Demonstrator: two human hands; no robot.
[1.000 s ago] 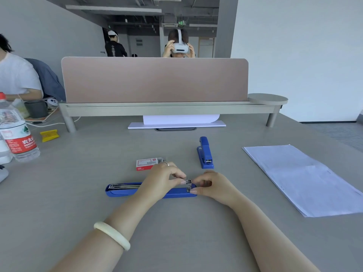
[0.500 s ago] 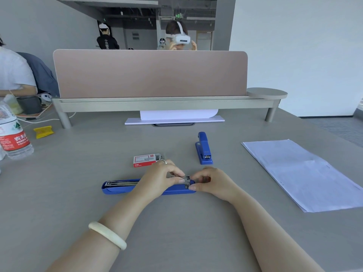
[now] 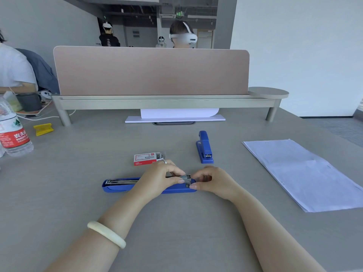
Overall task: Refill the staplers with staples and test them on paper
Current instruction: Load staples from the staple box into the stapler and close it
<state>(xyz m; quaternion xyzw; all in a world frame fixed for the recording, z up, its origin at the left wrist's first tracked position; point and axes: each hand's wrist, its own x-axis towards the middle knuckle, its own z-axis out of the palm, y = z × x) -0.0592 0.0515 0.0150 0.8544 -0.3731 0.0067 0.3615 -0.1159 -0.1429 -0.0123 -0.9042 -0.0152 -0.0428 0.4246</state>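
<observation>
A blue stapler (image 3: 117,185) lies swung flat open across the desk, its metal staple channel showing at the left end. My left hand (image 3: 159,179) rests over its middle, thumb and forefinger pinching a small metal piece at the stapler's right end. My right hand (image 3: 214,181) holds that same right end with curled fingers. A second blue stapler (image 3: 204,147) sits closed behind my right hand. A red and white staple box (image 3: 146,158) lies just behind my left hand. Sheets of white paper (image 3: 306,173) lie to the right.
A water bottle (image 3: 11,132) stands at the left edge, a yellow object (image 3: 43,129) near it. A pink divider (image 3: 151,71) on a raised shelf crosses the back, with white paper (image 3: 176,114) under it. People sit beyond and at the left.
Both hands stay on the open stapler's right end, with only slight finger shifts. The view has tilted a little, so everything sits slightly lower than before.
</observation>
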